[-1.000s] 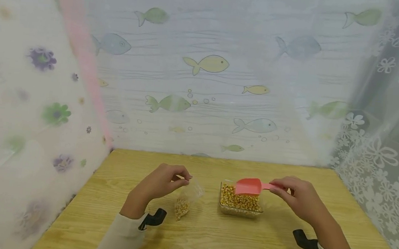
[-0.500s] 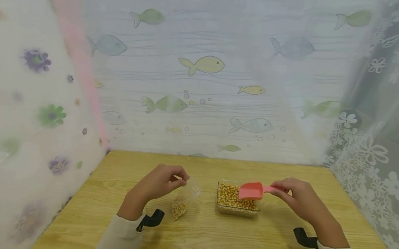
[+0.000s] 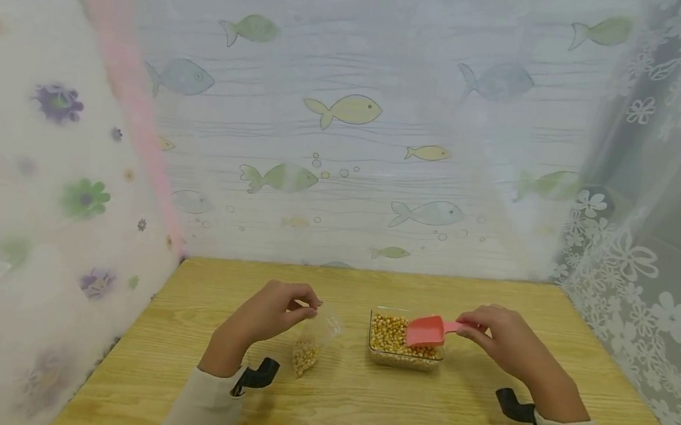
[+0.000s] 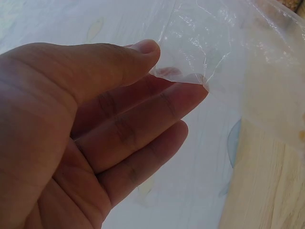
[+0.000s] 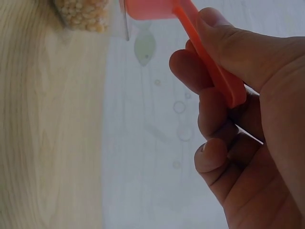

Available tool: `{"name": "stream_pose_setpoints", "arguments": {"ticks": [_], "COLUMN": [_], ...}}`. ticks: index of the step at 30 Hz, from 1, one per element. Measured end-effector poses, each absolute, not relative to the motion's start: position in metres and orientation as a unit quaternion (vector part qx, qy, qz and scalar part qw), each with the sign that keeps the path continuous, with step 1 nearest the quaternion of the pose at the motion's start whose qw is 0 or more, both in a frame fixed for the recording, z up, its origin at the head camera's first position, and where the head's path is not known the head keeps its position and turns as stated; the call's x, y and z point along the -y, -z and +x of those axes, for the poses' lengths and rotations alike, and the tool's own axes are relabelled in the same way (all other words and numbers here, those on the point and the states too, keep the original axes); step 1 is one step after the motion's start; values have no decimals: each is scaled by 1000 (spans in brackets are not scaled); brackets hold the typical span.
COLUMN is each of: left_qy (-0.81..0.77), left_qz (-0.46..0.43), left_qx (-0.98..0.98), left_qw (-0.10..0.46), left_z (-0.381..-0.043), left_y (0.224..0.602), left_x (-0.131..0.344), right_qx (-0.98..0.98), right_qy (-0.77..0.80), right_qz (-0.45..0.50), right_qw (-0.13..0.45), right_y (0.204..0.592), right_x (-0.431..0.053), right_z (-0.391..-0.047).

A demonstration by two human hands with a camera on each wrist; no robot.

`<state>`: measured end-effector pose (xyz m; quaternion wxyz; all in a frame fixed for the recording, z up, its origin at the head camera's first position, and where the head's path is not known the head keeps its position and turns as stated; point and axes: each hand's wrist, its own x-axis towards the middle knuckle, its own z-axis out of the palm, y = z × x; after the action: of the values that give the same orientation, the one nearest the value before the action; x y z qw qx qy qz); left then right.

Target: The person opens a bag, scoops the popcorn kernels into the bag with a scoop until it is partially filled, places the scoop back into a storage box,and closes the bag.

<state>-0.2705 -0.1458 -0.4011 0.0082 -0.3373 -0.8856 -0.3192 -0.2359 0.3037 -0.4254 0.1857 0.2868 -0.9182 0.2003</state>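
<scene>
My left hand (image 3: 272,312) pinches the top edge of a clear plastic bag (image 3: 327,322) between thumb and fingers. Corn kernels (image 3: 305,357) fill the bag's lower end, close to the tabletop. In the left wrist view the thin film (image 4: 200,43) stretches away from the fingertips. The right hand (image 3: 503,338) grips the handle of a pink scoop (image 3: 425,332), thumb on one side and curled fingers on the other. The scoop's bowl overlaps the corn in a clear rectangular container (image 3: 405,362), at its right side. Its handle (image 5: 209,62) shows plainly in the right wrist view.
A wood-grain table (image 3: 358,413) carries the bag and container. Behind it hangs a fish-print curtain (image 3: 344,172). Flower-patterned sheets stand at the left (image 3: 89,198) and right (image 3: 631,268). Each wrist wears a black camera mount (image 3: 260,373).
The pink scoop has dropped toward the near right part of the container, its bowl now lower over the corn. The left hand and bag hold nearly still; the head view has shifted slightly.
</scene>
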Motion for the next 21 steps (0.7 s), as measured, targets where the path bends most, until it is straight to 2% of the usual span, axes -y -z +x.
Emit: {"name": "stream_pose_setpoints", "arguments": {"ticks": [21], "left_qy": [323], "left_qz": [-335], "left_qx": [885], "left_qw": [10], "left_z": [-271], "left_y": [402], "left_x": [147], "right_qx": [903], "right_qy": [-218], "right_qz": [314], "right_qw": [197], "right_y": [446], "right_x": [-281], "right_z": [-244]}}
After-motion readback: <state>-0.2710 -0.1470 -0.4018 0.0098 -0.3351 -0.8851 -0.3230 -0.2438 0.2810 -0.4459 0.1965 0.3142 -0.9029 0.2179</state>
